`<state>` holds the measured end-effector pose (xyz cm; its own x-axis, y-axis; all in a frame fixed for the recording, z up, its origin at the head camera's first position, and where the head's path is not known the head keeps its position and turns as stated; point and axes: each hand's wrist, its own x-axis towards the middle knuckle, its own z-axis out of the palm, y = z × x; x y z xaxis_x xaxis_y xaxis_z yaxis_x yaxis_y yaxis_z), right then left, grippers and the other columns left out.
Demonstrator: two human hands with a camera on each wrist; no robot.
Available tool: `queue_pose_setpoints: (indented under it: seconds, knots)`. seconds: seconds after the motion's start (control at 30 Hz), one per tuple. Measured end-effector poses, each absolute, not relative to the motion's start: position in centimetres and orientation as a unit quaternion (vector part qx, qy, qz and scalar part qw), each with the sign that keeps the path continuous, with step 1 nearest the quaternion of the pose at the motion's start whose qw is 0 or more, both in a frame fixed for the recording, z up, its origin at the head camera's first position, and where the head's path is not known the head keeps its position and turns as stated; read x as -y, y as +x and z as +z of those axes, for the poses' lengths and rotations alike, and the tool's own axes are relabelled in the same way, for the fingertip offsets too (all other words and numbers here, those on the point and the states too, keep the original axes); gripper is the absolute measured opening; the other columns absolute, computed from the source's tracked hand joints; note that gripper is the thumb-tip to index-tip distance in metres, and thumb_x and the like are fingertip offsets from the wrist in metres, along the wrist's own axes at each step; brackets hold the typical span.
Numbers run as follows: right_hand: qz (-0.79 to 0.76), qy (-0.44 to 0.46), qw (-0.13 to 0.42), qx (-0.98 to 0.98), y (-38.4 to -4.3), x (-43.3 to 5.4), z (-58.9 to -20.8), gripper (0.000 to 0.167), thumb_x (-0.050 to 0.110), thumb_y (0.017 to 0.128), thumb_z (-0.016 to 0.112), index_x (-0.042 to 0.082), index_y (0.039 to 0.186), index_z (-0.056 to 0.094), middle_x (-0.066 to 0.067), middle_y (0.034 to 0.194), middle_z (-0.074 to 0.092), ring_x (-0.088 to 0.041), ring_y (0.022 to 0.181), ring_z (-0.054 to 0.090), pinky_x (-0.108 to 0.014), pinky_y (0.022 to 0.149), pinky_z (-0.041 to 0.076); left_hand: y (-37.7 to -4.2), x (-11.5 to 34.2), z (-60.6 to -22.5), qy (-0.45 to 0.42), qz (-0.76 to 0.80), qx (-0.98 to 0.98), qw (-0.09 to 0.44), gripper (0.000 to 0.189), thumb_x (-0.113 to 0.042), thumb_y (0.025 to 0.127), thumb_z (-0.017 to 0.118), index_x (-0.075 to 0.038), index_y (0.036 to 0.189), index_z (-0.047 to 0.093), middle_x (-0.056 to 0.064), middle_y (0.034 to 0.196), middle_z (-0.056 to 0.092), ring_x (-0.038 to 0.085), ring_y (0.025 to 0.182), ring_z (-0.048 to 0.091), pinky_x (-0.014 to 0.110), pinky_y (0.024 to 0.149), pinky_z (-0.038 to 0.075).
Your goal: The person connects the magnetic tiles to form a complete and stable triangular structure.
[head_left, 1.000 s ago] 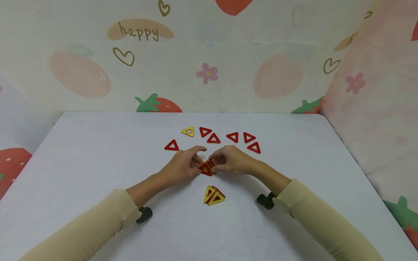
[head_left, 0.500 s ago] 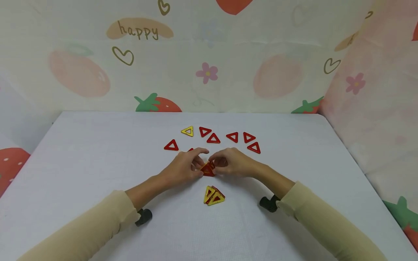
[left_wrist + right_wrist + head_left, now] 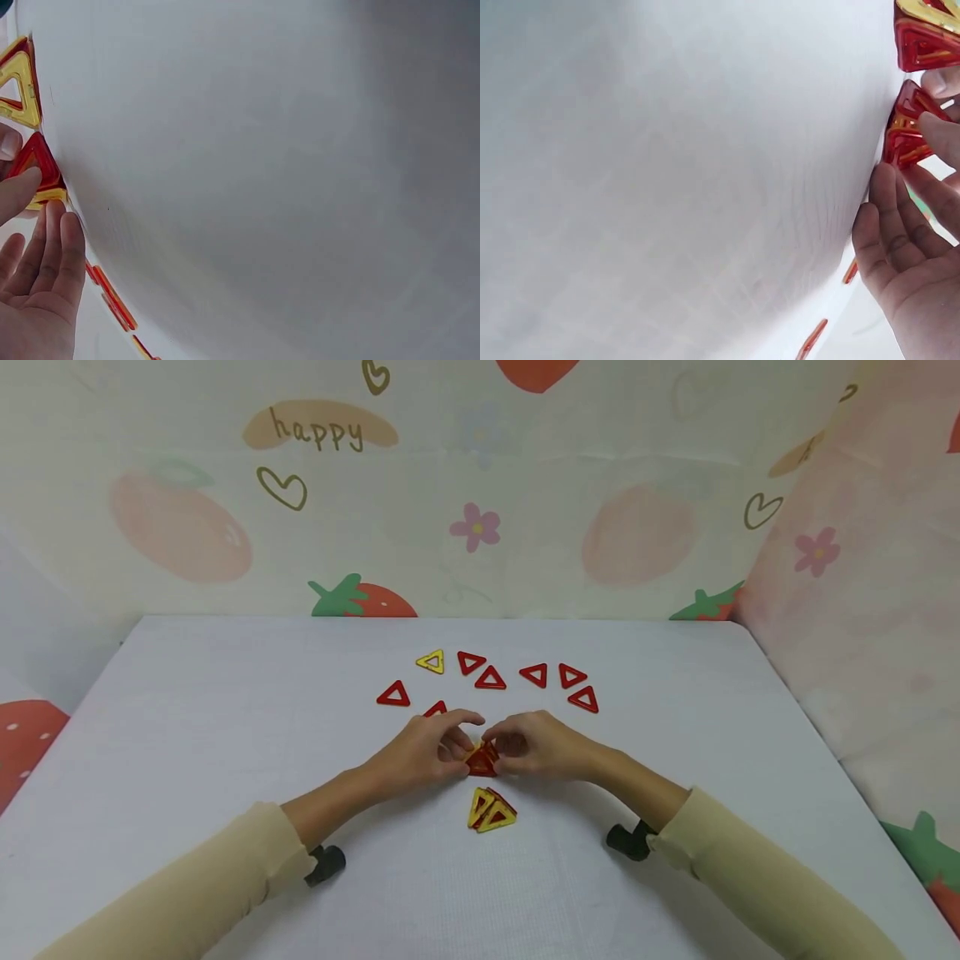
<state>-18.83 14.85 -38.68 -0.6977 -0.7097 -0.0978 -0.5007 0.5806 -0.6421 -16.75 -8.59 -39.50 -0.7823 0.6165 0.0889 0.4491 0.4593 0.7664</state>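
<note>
Between my two hands stands a small pyramid of red and yellow magnetic triangle tiles (image 3: 482,763), on the white table. My left hand (image 3: 423,752) pinches its left side, thumb on the red face and fingers behind. From the other side, my right hand (image 3: 546,745) grips it between thumb and fingertips. The left wrist view shows the pyramid's red face (image 3: 46,159) over a yellow bottom edge; red faces (image 3: 906,139) show in the right wrist view. Just nearer to me, a second pyramid (image 3: 492,811) with yellow faces in front and red behind stands by itself.
Several flat red triangle tiles (image 3: 491,678) lie in a loose arc beyond my hands, along with one yellow triangle tile (image 3: 431,662). Another red triangle tile (image 3: 436,708) is partly hidden behind my left hand. A printed cloth (image 3: 525,452) hangs past the table's far edge.
Both hands have drawn the pyramid they hold toward me and slightly right, closer to the second pyramid. A red triangle tile behind my left hand has come into view.
</note>
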Motion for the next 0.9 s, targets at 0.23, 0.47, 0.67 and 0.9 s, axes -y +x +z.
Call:
queue_pose_setpoints:
  seconds: [0.23, 0.47, 0.67, 0.9]
  knots:
    - [-0.302, -0.354, 0.172, -0.868, -18.4, -14.9, -38.8, 0.037, 0.014, 0.09, 0.074, 0.004, 0.125, 0.066, 0.001, 0.103, 0.068, -0.013, 0.092, 0.06, -0.025, 0.084, 0.053, -16.7, 8.7, -39.7, 0.328, 0.42, -0.84, 0.104, 0.053, -0.002, 0.085, 0.076, -0.004, 0.134, 0.055, 0.003, 0.098, 0.071, 0.012, 0.088, 0.067, 0.027, 0.081, 0.057]
    - [-0.318, -0.357, 0.179, -0.86, -18.2, -15.0, -38.6, 0.035, 0.012, 0.09, 0.074, 0.004, 0.123, 0.067, 0.001, 0.103, 0.069, -0.012, 0.092, 0.062, -0.025, 0.084, 0.054, -16.5, 8.9, -39.8, 0.322, 0.431, -0.834, 0.123, 0.055, -0.004, 0.084, 0.078, -0.003, 0.134, 0.055, 0.002, 0.097, 0.071, 0.01, 0.086, 0.067, 0.025, 0.08, 0.057]
    - [-0.324, -0.355, 0.186, -0.857, -18.1, -15.1, -38.6, 0.033, 0.014, 0.089, 0.075, 0.006, 0.12, 0.068, 0.004, 0.1, 0.069, -0.009, 0.089, 0.062, -0.025, 0.083, 0.054, -16.5, 9.2, -39.7, 0.322, 0.432, -0.832, 0.129, 0.055, -0.004, 0.084, 0.078, -0.003, 0.134, 0.055, 0.002, 0.096, 0.071, 0.01, 0.084, 0.066, 0.024, 0.079, 0.057]
    - [-0.327, -0.355, 0.19, -0.855, -18.2, -15.1, -38.6, 0.03, 0.018, 0.091, 0.073, 0.007, 0.119, 0.069, 0.005, 0.098, 0.068, -0.01, 0.088, 0.062, -0.026, 0.082, 0.054, -16.6, 9.6, -39.5, 0.317, 0.42, -0.844, 0.102, 0.05, -0.004, 0.084, 0.078, -0.002, 0.131, 0.058, 0.005, 0.094, 0.072, 0.01, 0.082, 0.066, 0.027, 0.079, 0.058]
